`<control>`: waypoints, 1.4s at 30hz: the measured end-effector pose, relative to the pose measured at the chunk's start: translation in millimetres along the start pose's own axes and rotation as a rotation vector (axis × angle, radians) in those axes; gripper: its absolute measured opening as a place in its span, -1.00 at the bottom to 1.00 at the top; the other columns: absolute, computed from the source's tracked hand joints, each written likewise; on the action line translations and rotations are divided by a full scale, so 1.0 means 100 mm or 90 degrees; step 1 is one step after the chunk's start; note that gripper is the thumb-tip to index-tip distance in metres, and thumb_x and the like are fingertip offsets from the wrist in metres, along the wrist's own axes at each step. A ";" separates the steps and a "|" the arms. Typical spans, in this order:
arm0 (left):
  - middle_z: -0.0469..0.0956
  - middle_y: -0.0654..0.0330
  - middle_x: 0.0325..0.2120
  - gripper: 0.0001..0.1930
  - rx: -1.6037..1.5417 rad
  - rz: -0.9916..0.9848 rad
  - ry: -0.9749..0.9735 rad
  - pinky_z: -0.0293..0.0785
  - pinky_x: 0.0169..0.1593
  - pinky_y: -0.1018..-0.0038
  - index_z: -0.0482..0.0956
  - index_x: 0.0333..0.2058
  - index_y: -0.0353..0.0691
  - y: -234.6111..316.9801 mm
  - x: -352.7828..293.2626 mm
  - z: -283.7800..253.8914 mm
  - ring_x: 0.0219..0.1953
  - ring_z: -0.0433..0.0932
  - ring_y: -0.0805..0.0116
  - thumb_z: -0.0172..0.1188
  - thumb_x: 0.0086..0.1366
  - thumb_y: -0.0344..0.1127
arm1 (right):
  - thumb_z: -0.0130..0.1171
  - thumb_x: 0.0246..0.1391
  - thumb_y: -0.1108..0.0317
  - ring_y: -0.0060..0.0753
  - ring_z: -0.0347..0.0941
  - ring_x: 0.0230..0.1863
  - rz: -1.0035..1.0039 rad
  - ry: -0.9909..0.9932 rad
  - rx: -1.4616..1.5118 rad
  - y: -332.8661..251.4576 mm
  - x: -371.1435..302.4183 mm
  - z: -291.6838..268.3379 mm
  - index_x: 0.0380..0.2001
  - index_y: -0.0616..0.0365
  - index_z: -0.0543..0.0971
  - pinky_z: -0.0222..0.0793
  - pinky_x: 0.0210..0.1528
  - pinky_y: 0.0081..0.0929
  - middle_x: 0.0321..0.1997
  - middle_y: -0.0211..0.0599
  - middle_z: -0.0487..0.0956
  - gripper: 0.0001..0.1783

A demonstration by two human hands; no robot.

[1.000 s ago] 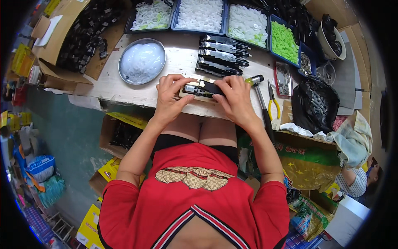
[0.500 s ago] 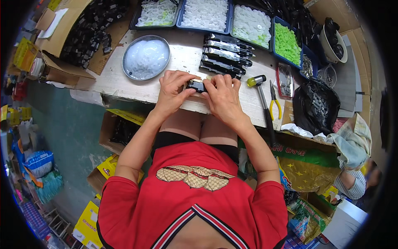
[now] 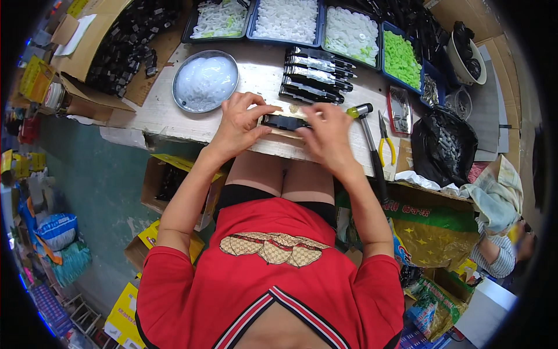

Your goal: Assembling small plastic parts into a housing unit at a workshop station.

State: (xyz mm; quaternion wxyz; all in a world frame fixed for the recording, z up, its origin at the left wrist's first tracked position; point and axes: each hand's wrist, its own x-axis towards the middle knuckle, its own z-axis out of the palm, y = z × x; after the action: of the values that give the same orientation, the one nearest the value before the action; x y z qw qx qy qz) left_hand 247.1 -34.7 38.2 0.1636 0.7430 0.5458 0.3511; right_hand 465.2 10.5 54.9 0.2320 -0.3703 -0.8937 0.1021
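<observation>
1. Part (image 3: 285, 121): black, long, narrow and straight-sided, with a dull upper face; it lies level near the front edge of the bench (image 3: 256, 64), between the two hands, a pale block (image 3: 283, 134) showing along its near side.
2. Left hand (image 3: 237, 125): grip narrow, thumb and fingers about the part's left end.
3. Right hand (image 3: 330, 135): blurred at the part's right end, fingers curled, thumb apart; I cannot tell whether its grip holds anything.
4. Stack (image 3: 317, 75) beyond: slim black pieces side by side, some with shiny silvery faces.
5. Bowl (image 3: 182, 103), round and metal, holds glossy, whitish, translucent paste (image 3: 203, 75).
6. Mallet (image 3: 372, 150): dark-handled, metal-shafted; just beside it, pliers (image 3: 385, 138) with yellow handles.
7. Pellets (image 3: 401, 61): bright green, heaped in a blue tray.
</observation>
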 end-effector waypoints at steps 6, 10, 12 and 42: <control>0.37 0.23 -0.24 -0.58 0.057 0.096 -0.042 0.07 -0.11 0.33 0.54 -0.15 0.10 0.15 0.11 -0.03 -0.15 0.27 0.26 0.26 -0.08 -0.35 | 0.14 -0.06 0.26 -0.18 0.27 -0.15 0.285 0.040 -0.280 0.57 -0.44 -0.33 -0.13 0.13 0.44 0.10 -0.15 -0.18 -0.22 -0.20 0.38 -0.62; 0.37 0.19 -0.23 -0.50 0.154 0.172 -0.105 0.08 -0.13 0.32 0.53 -0.14 0.15 0.17 0.13 0.02 -0.17 0.27 0.23 0.16 -0.11 -0.52 | 0.06 -0.02 0.36 -0.19 0.29 -0.22 0.255 -0.006 -0.335 0.70 -0.55 -0.19 -0.33 0.12 0.44 0.08 -0.25 -0.19 -0.35 -0.25 0.41 -0.84; 0.37 0.20 -0.22 -0.44 0.197 0.171 -0.138 0.09 -0.12 0.34 0.52 -0.12 0.16 0.16 0.12 0.01 -0.17 0.28 0.24 0.14 -0.15 -0.58 | 0.05 -0.02 0.38 -0.16 0.31 -0.24 0.253 0.007 -0.283 0.71 -0.56 -0.22 -0.31 0.15 0.44 0.11 -0.25 -0.21 -0.36 -0.21 0.41 -0.83; 0.33 0.15 -0.35 -0.54 0.226 0.203 -0.268 0.21 -0.26 0.38 0.58 -0.16 0.06 0.27 0.32 -0.03 -0.24 0.28 0.19 0.02 -0.05 -0.58 | 0.00 -0.02 0.38 -0.16 0.44 -0.62 0.074 -0.087 -0.173 -0.12 -0.30 -0.37 -0.24 0.12 0.39 0.34 -0.61 -0.27 -0.56 -0.24 0.44 -0.77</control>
State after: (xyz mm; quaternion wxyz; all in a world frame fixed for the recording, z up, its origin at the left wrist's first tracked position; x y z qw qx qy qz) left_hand 268.7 -14.4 67.9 0.0836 0.8924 0.4296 0.1100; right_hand 494.6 -18.9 81.4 0.1119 -0.4417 -0.8900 0.0189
